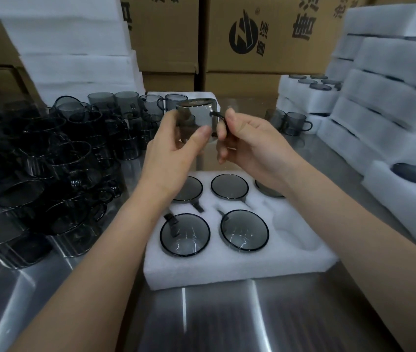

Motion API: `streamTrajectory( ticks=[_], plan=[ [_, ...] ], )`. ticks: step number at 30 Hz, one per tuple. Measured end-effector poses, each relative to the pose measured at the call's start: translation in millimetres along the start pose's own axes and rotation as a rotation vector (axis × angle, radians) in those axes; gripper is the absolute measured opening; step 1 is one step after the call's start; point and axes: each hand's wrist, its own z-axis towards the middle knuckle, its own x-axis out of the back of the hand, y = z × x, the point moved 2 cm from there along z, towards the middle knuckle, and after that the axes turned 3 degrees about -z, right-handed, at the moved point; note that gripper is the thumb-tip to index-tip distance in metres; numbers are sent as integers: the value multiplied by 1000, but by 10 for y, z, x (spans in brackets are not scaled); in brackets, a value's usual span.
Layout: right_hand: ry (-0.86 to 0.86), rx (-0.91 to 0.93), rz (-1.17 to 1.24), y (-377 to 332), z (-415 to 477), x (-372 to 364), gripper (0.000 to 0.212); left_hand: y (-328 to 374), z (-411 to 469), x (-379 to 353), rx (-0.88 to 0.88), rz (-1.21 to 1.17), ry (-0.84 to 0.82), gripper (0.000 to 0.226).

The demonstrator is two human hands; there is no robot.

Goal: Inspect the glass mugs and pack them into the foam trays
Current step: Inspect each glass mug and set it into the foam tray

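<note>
- One view, from the head: both hands meet in the air above the far edge of the tray [227, 270], which lies on a steel table [202, 321].
- The left hand [174, 153] grips the body of a smoky held mug [196, 118], thumb on the near side and fingers curled behind the glass.
- The right hand [250, 146] pinches that mug's handle [221, 120] between thumb and curled fingers; the handle points right.
- The held mug is clear of the tray, roughly upright with its rim on top.
- Five packed mugs [244, 231] sit in the tray's pockets: three in the far row, two in the near row. The far-right one is partly hidden under the right forearm.
- One empty pocket [296, 232] shows at the tray's near right corner.
- Left of the tray, a crowd of loose mugs [49, 174] stands on the table, some stacked on others.
- Beyond the tray to the right, a pair of mugs [288, 121] stands side by side.
- Right of the tray rise foam stacks [379, 85]; dark glass shows in the pockets of the top layers.
- Behind the tray to the left leans a foam pile [74, 47] of plain white slabs.
- Straight behind the tray stand cardboard boxes [265, 34] with dark printing.
</note>
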Motion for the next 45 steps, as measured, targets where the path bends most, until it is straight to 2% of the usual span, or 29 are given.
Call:
streamTrajectory(
  ticks=[5, 10, 13, 15, 17, 20, 22, 24, 26, 28, 32, 35, 38, 45],
  plan=[
    [-2, -148, -4, 27, 18, 7, 57, 32, -21, 6, -75, 64, -21, 54],
    [48, -188, -16, 46, 4, 16, 58, 52, -27, -9, -113, 84, -33, 56],
    [163, -125, -22, 37, -9, 39, 51, 68, -36, 0, -112, 65, -11, 49],
    [250, -36, -28, 1, -12, 68, 33, 80, -38, 5, -96, 38, -8, 40],
    [252, 24, -34, -30, -9, 77, 14, 84, -39, 4, -75, 50, -36, 36],
    [93, 11, -17, 3, 5, 39, 35, 74, -50, -28, -47, 126, -132, 38],
    [25, -2, 18, 2, 1, -17, 37, 77, -50, -60, -40, 161, -194, 40],
    [57, -7, 47, -14, -14, -42, 29, 89, -44, -81, -77, 177, -197, 51],
    [141, 5, 3, -25, -41, -44, 22, 112, -45, -66, -91, 182, -119, 67],
    [222, 24, -115, -23, -54, -33, 17, 132, -62, -41, -129, 166, -82, 64],
    [304, 77, -263, -33, -67, -46, 8, 166, -92, -75, -233, 305, -151, 69],
    [327, 128, -318, -64, -59, -81, 17, 191, -85, -87, -252, 300, -70, 59],
    [324, 76, -187, -74, -55, -89, 23, 186, -88, -85, -283, 289, -48, 51],
    [320, 18, 57, -105, -69, -19, 31, 137, -75, -59, -299, 199, -79, 56]
  ],
)
